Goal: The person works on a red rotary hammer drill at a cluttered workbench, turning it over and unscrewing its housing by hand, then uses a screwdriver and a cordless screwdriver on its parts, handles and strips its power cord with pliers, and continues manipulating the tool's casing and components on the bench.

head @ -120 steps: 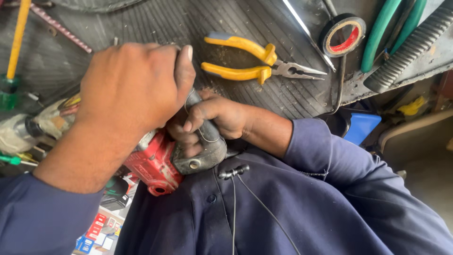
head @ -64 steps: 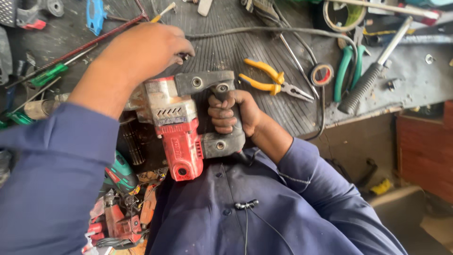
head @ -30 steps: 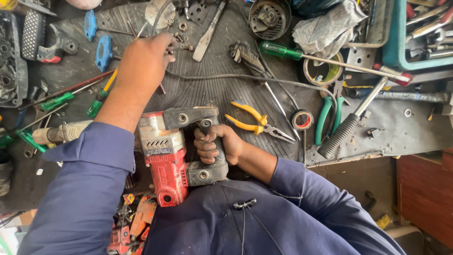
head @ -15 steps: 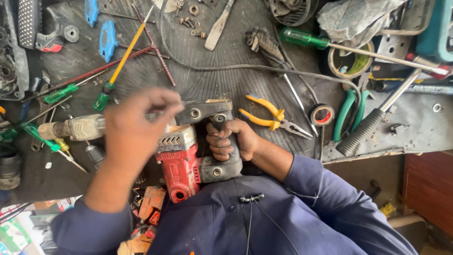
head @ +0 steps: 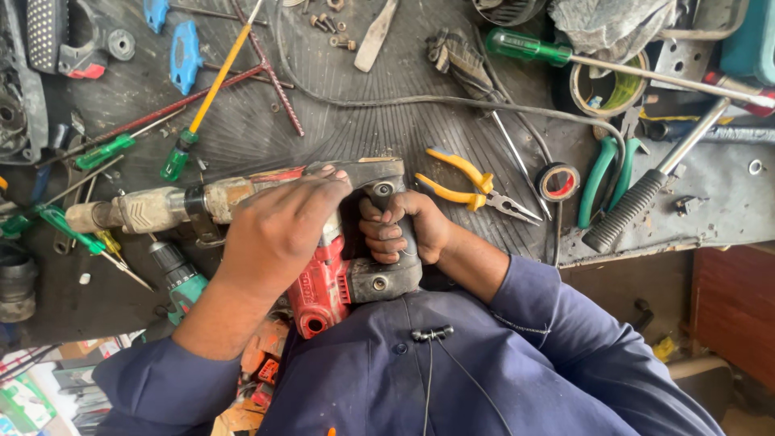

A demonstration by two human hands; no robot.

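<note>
A red and grey rotary hammer drill (head: 331,278) lies across the near edge of the dark rubber-matted workbench (head: 379,121), its worn metal nose (head: 137,210) pointing left. My right hand (head: 404,230) is wrapped around the drill's dark rear handle. My left hand (head: 282,226) rests on top of the drill body, fingers curled over it near the front housing. Both arms wear dark blue sleeves.
Yellow-handled pliers (head: 468,186) lie just right of the drill. A tape roll (head: 559,182), green-handled pliers (head: 605,178), green screwdrivers (head: 529,48) (head: 101,153), a yellow-shafted screwdriver (head: 210,97), a black cable (head: 452,101), loose screws and blue parts (head: 184,56) crowd the bench.
My left hand came back from the far side of the bench and settled on top of the drill body. The right hand kept its hold on the handle throughout.
</note>
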